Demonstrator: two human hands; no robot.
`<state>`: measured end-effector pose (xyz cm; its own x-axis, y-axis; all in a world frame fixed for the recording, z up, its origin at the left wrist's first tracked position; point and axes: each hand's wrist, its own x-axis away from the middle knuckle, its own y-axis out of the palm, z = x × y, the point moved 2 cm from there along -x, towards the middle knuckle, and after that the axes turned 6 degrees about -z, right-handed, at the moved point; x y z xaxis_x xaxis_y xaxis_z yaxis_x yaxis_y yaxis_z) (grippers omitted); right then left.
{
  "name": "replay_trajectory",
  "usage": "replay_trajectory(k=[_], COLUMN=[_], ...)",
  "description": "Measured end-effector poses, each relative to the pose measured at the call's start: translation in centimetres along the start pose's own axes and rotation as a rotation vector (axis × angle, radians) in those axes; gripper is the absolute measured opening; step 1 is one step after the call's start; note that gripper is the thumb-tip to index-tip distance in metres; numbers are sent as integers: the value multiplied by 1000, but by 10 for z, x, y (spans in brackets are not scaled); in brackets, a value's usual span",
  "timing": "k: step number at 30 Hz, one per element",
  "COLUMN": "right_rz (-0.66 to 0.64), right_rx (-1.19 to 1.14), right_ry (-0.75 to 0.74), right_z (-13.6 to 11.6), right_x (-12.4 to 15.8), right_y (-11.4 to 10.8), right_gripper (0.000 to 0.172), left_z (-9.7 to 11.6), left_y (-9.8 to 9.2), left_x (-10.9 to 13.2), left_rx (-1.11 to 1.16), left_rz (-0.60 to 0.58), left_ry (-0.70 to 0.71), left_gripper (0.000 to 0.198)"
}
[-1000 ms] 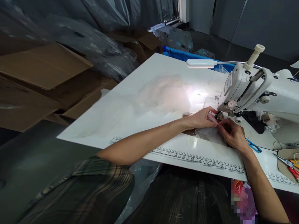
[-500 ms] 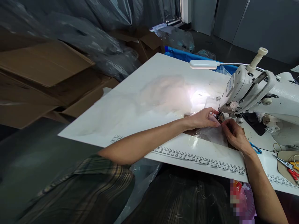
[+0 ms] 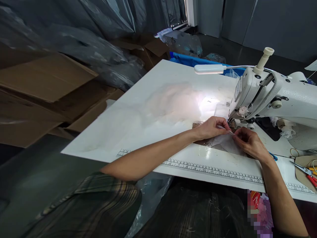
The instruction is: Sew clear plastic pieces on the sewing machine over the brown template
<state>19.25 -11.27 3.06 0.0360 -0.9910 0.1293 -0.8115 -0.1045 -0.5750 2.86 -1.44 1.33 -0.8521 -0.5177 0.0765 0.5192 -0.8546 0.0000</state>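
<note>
A white sewing machine [image 3: 262, 92] stands at the right of the white table [image 3: 138, 138]. Just in front of its needle area, my left hand [image 3: 214, 127] pinches the edge of a sheer white fabric [image 3: 226, 142]. My right hand [image 3: 250, 142] is closed on the same fabric a little to the right, its thumb and forefinger together. Between the two hands a thin strip of the edge shows. The rest of the fabric lies over a brown plate [image 3: 203, 141] in the tabletop. Sheer pale material [image 3: 173, 99] is spread at the table's middle, under the lamp [image 3: 209, 68].
A printed ruler [image 3: 205, 169] runs along the front edge. Silver scissors [image 3: 300, 167] and red-handled ones [image 3: 312, 180] lie at the far right, with blue handles [image 3: 273, 156] behind my right wrist. Cardboard boxes [image 3: 47, 79] stand left.
Both hands have drawn slightly back from the needle with the fabric edge between them, now lifted a little. The whole view has shifted slightly.
</note>
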Motion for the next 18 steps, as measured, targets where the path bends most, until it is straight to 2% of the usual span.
replay_trajectory(k=[12, 18], right_rz=[31, 22], right_rx=[10, -14], right_ry=[-30, -34], right_z=[-6, -8], right_x=[2, 2], right_y=[-2, -1], right_gripper=[17, 18], left_z=[-1, 1], left_y=[-3, -2], left_x=[0, 1], left_rx=[-33, 23], left_rz=[4, -38], left_ry=[-2, 24], left_gripper=[7, 11])
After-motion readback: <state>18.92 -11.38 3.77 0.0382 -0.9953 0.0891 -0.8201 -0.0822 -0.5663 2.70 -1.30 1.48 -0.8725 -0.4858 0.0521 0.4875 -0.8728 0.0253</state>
